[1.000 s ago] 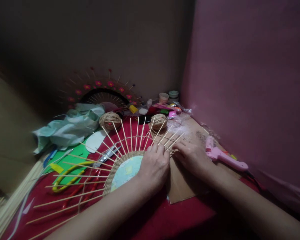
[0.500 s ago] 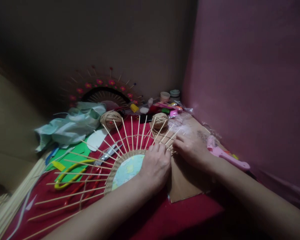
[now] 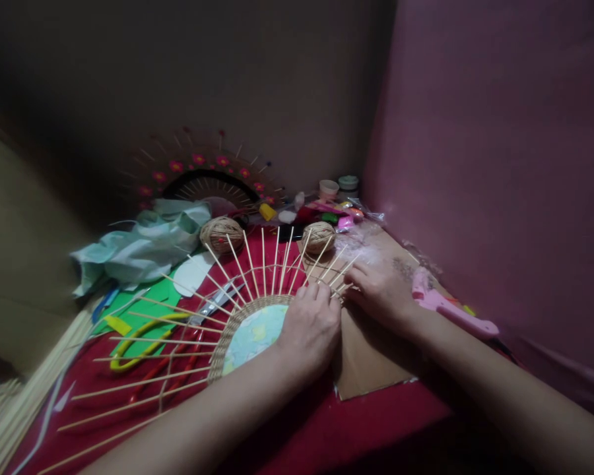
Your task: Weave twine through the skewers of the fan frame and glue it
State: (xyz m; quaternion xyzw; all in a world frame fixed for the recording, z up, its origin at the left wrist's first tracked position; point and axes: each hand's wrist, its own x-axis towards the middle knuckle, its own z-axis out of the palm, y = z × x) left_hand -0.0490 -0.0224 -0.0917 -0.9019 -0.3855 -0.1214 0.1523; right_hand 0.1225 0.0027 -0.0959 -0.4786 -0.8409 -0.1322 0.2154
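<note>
A round craft piece [image 3: 251, 333] lies on the red cloth [image 3: 297, 429]: a pale disc ringed with woven twine, thin wooden sticks [image 3: 188, 310] fanning out from it. My left hand [image 3: 311, 326] rests on its right edge, fingers curled down among the sticks. My right hand [image 3: 382, 293] lies just right of it on a brown cardboard sheet [image 3: 371, 359], fingertips pinching at the sticks and twine. What the fingers hold is too small to make out.
Two twine balls [image 3: 222, 234] [image 3: 319, 236] sit behind the sticks. A pink glue gun [image 3: 448, 309] lies at right by the pink wall. Green paper, yellow-handled scissors [image 3: 138, 340], crumpled teal cloth [image 3: 138, 247], spare sticks [image 3: 14, 402] fill the left. A finished sunburst piece [image 3: 208, 178] leans at the back.
Both hands have stayed at the right edge of the craft piece with small finger movements; the view has shifted slightly.
</note>
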